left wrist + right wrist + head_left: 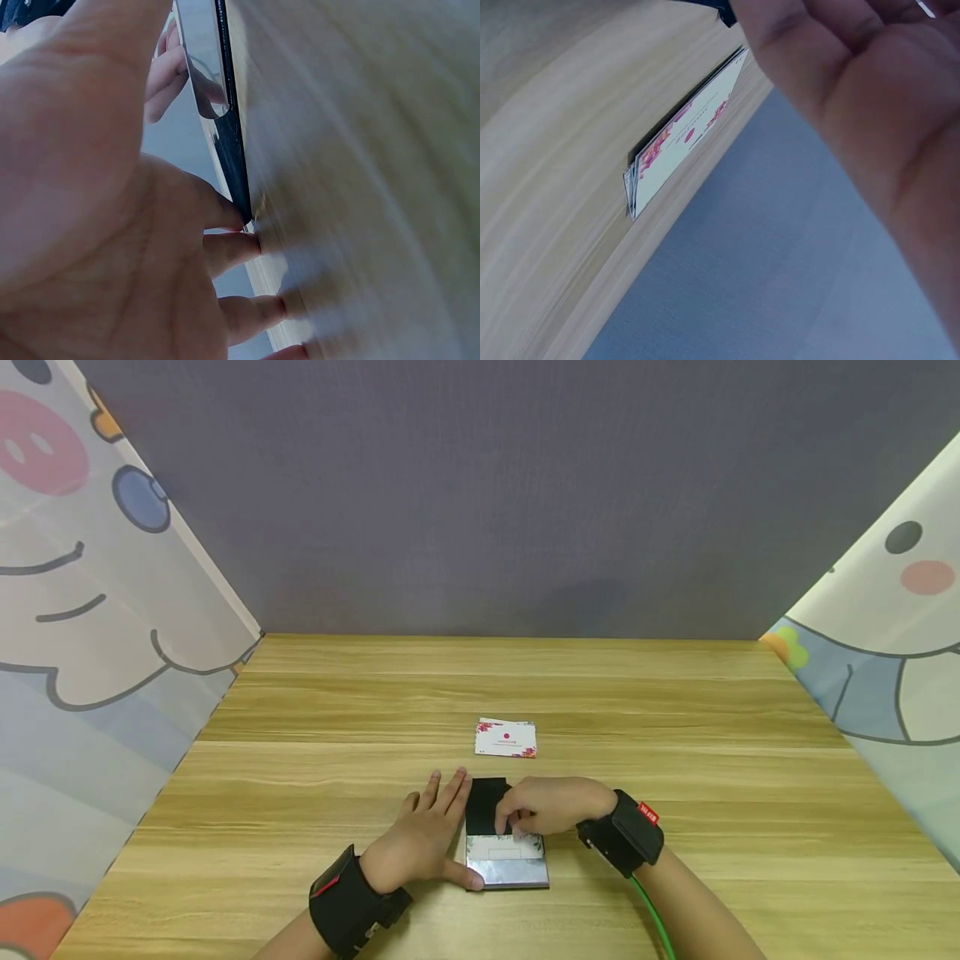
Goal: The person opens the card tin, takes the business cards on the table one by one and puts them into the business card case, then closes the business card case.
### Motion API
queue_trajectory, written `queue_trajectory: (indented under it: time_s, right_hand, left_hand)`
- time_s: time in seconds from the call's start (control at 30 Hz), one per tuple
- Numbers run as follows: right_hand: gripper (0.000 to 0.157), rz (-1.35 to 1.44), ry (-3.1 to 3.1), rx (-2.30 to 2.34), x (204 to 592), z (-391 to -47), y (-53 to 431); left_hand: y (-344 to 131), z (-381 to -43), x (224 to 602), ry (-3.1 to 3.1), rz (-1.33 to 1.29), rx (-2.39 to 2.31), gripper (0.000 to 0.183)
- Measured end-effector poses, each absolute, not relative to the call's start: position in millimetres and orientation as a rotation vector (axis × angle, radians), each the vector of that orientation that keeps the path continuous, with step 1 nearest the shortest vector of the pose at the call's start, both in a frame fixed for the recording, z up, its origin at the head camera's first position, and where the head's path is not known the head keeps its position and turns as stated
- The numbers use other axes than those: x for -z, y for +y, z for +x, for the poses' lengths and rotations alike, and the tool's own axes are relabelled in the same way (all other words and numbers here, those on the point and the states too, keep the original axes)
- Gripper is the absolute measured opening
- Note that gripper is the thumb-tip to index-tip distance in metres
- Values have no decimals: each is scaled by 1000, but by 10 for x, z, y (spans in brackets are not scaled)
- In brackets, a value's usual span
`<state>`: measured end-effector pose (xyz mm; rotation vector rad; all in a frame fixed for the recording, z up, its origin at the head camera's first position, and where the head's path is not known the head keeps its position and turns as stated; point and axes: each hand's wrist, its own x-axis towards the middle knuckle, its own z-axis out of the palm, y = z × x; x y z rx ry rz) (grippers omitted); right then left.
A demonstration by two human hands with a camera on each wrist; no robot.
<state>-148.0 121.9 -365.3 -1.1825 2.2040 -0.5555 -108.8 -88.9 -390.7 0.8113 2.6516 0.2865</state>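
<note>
Card case (517,875) lies open on the wood-grain table (360,710) at the lower center of the head view I watch from afar, its black flap (483,810) toward the top and a white card (505,847) with a leafy border on its silver part. On its left side, I see the left hand (420,842) spread wide, thumb on the case's lower left corner, while the right hand (553,802) curls its fingers at the card's upper edge, though I cannot tell whether they pinch it. Just below the frame's center sits a small stack of floral-cornered cards (506,740).
</note>
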Motion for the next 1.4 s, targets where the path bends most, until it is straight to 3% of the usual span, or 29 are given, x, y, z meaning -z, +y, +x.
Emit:
queue_trajectory:
  time_s: [0.57, 0.9, 1.4]
  right_hand:
    - [15, -1097, 2429, 778, 3690, -1571, 1283]
    - [12, -872, 2745, 718, 3752, -1659, 1297]
    - [36, -603, 3076, 602, 3796, -1837, 1312]
  left_hand:
    - [-881, -1068, 3888, 2658, 813, -273, 123]
    - [-882, -1068, 3888, 2656, 811, -290, 124]
    - [-885, -1080, 3875, 2640, 804, -291, 125]
